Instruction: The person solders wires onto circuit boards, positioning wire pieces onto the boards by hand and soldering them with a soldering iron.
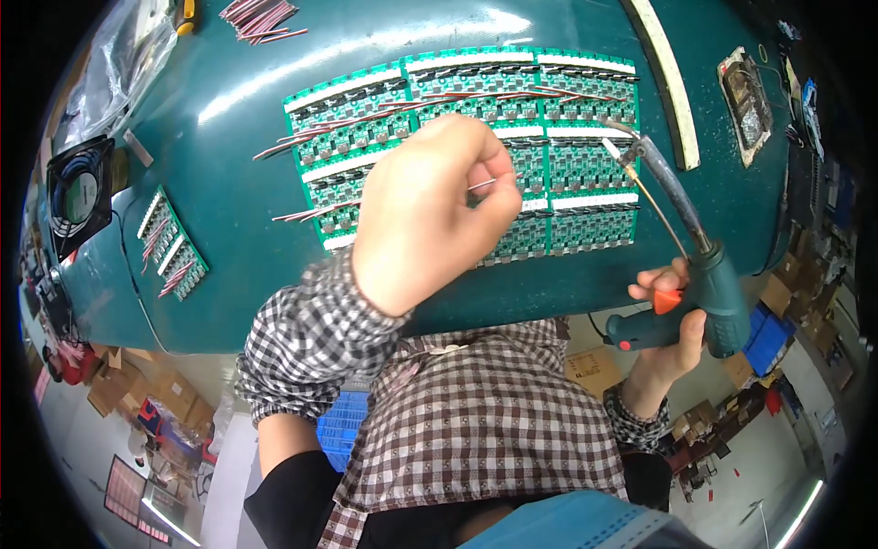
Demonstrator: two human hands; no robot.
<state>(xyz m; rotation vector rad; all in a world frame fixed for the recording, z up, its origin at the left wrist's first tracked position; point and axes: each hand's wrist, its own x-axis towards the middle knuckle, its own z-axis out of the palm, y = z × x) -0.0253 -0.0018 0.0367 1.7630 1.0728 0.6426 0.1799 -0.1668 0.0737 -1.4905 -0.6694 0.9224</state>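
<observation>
Several green circuit boards (593, 165), joined in a panel with white strips, lie on the table in front of me. Above their middle, my left hand (439, 197) is closed in a pinch on a thin wire (482, 185), most of it hidden by the fingers. Red, white and black wires (357, 119) stretch across the boards' upper rows. To the right, my right hand (672, 343) grips a green soldering gun (722, 302), fingers around its handle by the orange trigger (668, 300). The gun's bent tip and thin brass-coloured tube point left over the boards' right side.
A smaller board with wires (174, 242) lies at the left, near a black fan (80, 197). At the back is a wire bundle (258, 18). A pale curved strip (666, 78) and a dirty metal tray (745, 105) lie at the right on the green table (238, 183).
</observation>
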